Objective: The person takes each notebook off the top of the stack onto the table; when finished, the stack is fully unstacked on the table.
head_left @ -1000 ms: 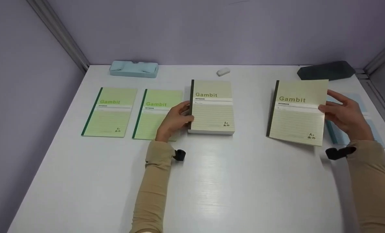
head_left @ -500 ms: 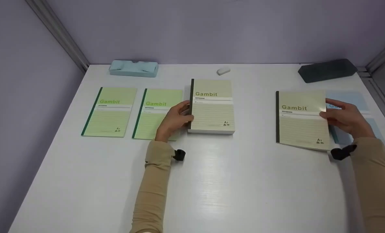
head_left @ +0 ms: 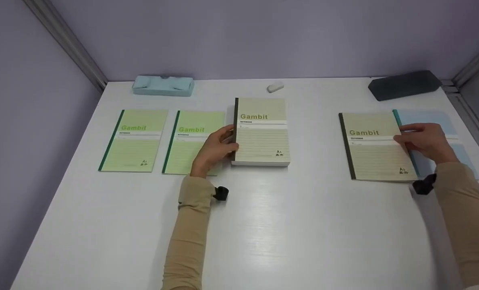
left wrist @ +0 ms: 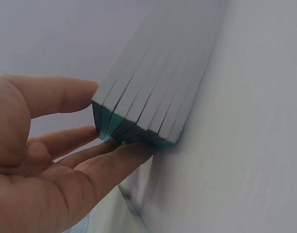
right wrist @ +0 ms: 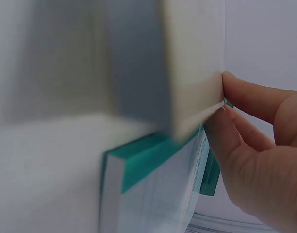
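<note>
Near the middle of the white table, my left hand touches the spine side of a thick stack of beige Gambit notebooks. In the left wrist view its thumb meets the top corner and its fingers lie along the layered spines. At the right, my right hand pinches the right edge of a single beige notebook with a dark spine. A light-blue notebook with a teal spine lies under that hand, partly hidden. The right wrist view has thumb and fingers on the pinched edge, close over the teal spine.
Two green Gambit notebooks lie left of the stack: the outer one and the nearer one, partly behind my left hand. Along the back edge are a light-blue case, a small white eraser-like piece and a dark-green case.
My right hand has lowered the single beige notebook and shifted it slightly rightward; it now looks flatter and the light-blue notebook's teal spine shows beside it. My left hand has stayed at the stack.
</note>
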Demonstrator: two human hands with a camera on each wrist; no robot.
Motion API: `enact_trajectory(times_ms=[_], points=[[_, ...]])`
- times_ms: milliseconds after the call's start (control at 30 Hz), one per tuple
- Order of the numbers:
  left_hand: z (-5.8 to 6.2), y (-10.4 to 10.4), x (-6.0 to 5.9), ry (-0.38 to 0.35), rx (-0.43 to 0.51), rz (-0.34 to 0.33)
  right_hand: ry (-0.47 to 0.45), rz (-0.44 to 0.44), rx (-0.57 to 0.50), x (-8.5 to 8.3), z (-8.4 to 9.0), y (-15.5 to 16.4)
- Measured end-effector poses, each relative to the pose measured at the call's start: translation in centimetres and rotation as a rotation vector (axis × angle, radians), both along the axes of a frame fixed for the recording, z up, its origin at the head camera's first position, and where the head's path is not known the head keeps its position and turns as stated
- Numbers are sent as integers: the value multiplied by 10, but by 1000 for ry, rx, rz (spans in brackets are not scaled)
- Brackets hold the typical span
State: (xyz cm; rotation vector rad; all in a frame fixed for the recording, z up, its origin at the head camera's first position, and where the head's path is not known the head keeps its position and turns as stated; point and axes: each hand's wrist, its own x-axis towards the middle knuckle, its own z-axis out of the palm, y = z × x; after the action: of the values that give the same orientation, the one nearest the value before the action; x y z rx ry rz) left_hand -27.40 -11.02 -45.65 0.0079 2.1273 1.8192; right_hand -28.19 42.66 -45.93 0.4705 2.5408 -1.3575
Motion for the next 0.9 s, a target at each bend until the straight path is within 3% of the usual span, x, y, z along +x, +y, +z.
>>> enact_trajectory(times_ms=[333,667,900], points=[[-1,-2,1,18,-8,-3,-8,-86,54,3,6,-9],[-3,-3,0,29,31,-18,19,0,131,11,19,-19],[-4,-2,1,56,35,-24,90,20,171,17,35,-61]])
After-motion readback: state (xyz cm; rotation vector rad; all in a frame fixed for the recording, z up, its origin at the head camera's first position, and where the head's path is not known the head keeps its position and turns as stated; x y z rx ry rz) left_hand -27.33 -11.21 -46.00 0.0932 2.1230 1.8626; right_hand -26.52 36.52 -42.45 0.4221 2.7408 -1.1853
